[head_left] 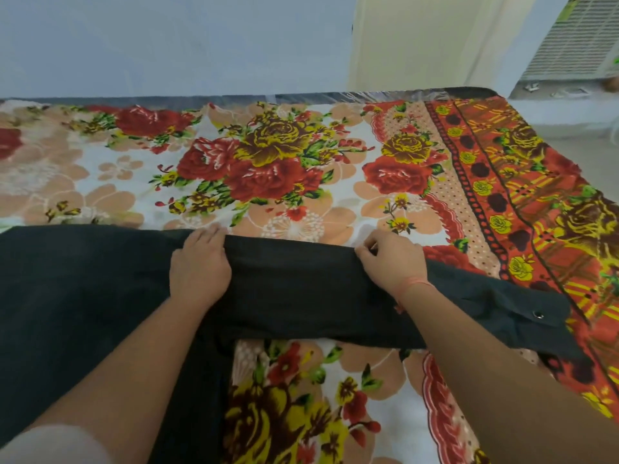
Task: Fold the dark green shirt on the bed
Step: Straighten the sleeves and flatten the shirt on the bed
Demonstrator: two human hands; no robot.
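Dark green shirt [301, 289] lies spread on the bed [284, 169], looks near black in this light. Body of it covers the near-left part of the bedsheet; one long sleeve runs right across the middle, cuff end with a metal snap button [538, 315] resting near the orange border of the sheet.

My left hand [199, 266] sits on the far edge of the shirt where sleeve meets body. Grip closed on the fabric: fingers curled over the top edge, thumb on the near side, a fold of cloth bunched between. My right hand [392, 259] is on the same far edge, just right of the left, apart from it. Grip pinched shut on the sleeve edge, thumb and fingertips meeting on the cloth. Thin reddish thread band [417, 282] on the right wrist. Both forearms reach in from the bottom of the view, crossing over the shirt.

Floral bedsheet [268, 162] under everything: red and yellow roses on white and peach, orange patterned border strip at right. Sheet shows again below the sleeve, between my arms.

Behind the bed: pale blue wall [167, 45], cream panel [418, 41] to its right, white louvred grille [576, 45] at the far right corner.
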